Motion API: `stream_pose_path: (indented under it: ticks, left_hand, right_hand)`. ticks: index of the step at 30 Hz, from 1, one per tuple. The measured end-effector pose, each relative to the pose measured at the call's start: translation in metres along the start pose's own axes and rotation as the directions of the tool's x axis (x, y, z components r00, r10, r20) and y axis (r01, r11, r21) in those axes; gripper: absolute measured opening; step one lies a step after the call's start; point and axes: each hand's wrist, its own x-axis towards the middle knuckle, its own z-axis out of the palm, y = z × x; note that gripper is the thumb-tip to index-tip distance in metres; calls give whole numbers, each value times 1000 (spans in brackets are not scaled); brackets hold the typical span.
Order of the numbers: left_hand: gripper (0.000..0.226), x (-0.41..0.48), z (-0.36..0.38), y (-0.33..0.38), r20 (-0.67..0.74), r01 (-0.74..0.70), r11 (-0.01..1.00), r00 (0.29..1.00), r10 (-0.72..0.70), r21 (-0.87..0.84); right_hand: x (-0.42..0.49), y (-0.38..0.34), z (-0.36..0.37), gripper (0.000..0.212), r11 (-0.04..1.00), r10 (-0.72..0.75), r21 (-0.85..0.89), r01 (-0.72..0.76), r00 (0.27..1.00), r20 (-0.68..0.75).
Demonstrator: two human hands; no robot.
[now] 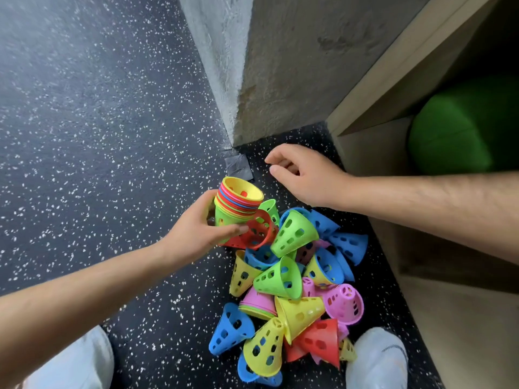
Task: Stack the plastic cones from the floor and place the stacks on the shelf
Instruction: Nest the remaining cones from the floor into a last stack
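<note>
My left hand [198, 227] grips a stack of nested cones [238, 203], wide ends up, with a yellow cone innermost and a green one outermost. A red cone [259, 231] lies against the stack's lower side by my fingertips. My right hand [304, 175] hovers above the floor beyond the pile, fingers loosely curled and holding nothing. A pile of loose cones [292, 284] in green, yellow, blue, pink and red lies on the speckled floor [98, 136] in front of me. The wooden shelf [373, 108] stands at the right.
A concrete wall corner [238, 80] juts out beyond the pile. A dark patch of tape [238, 167] lies on the floor at its foot. A large green ball [463, 130] fills the shelf's lower compartment. My knees [376, 357] flank the pile's near side.
</note>
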Motion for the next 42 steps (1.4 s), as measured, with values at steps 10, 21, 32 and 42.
stream_pose_path:
  ticks: [10,21,32,42]
  left_hand:
    - [83,20,-2,12,48,-4,999,999,2,42]
    - [83,16,0,19,19,13,998,1000,-14,63]
    - [63,-1,-10,84,-5,-15,952,1000,17,307]
    - [77,-29,1,163,-21,-20,885,999,34,465]
  right_hand:
    - [27,40,-10,44,867,260,-467,-175,958,124]
    - [31,22,-20,68,908,114,-409,-90,993,35]
    - [-16,-34,-58,66,978,-7,204,39,988,-157]
    - [-37,-59,-72,52,957,-194,253,144,963,188]
